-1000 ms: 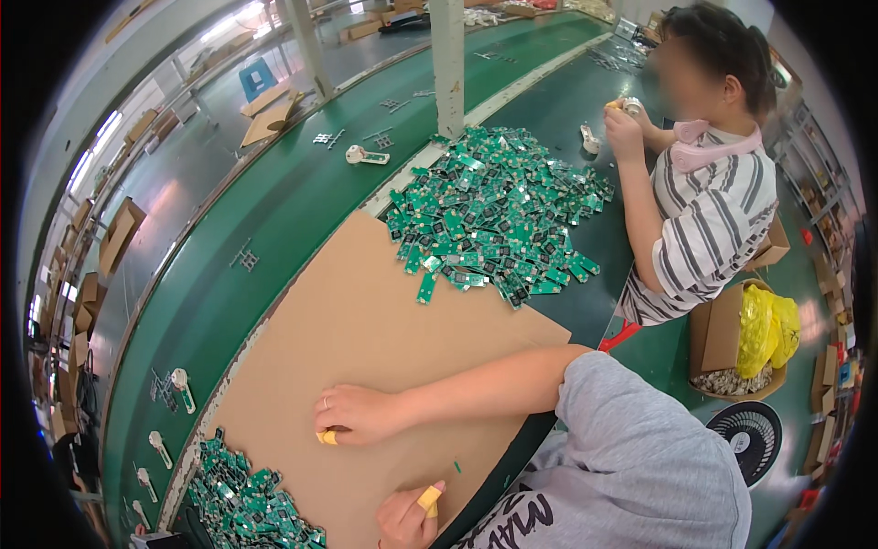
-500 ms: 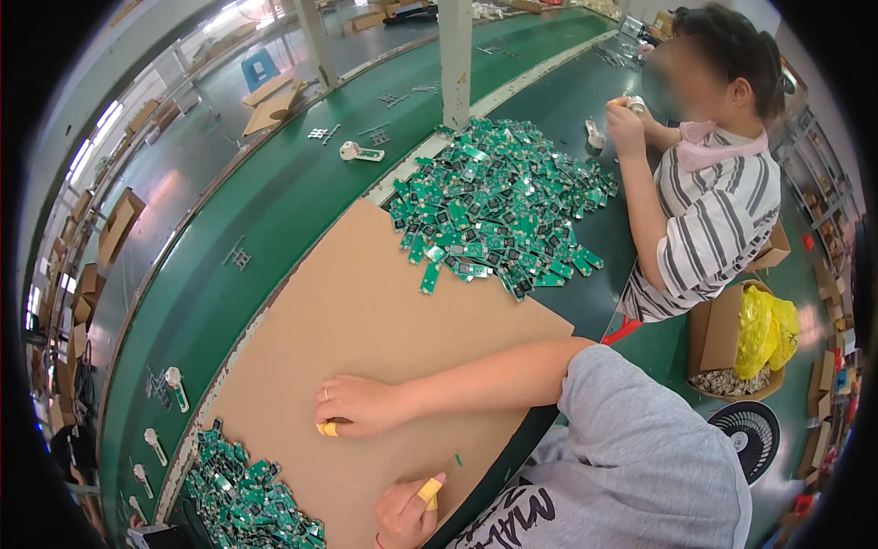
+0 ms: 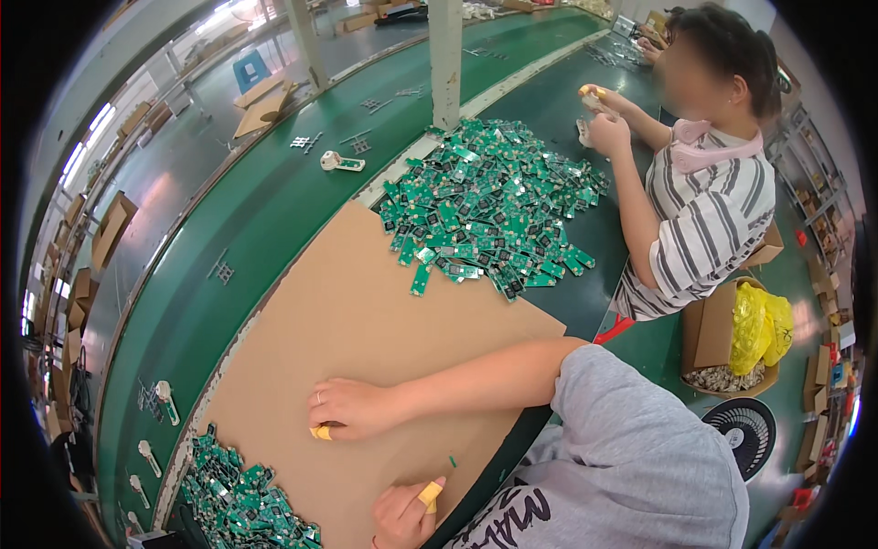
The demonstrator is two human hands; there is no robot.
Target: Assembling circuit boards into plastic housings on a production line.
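My right hand (image 3: pixel 350 408) rests on the brown cardboard sheet (image 3: pixel 393 320), its fingers curled down. Yellow wrapping shows at a fingertip, and anything under the fingers is hidden. My left hand (image 3: pixel 402 515) is closed at the cardboard's near edge, with yellow wrapping around a digit; I cannot see what is inside its grip. A small green strip (image 3: pixel 452 461) lies just beyond it. A pile of green circuit boards (image 3: pixel 242 499) lies left of my left hand, and a larger heap of boards (image 3: pixel 485 206) sits at the cardboard's far end.
A green conveyor belt (image 3: pixel 201 274) runs along the far side, carrying white handheld parts (image 3: pixel 343 162) and grey plastic frames. A co-worker (image 3: pixel 700 201) in stripes handles a white part at the right. A box with a yellow bag (image 3: pixel 754 334) and a black fan (image 3: pixel 741 439) stand behind.
The view has shifted slightly. My hands keep nearly the same pose on the cardboard. The co-worker's hands have moved left and changed their hold on the white part.
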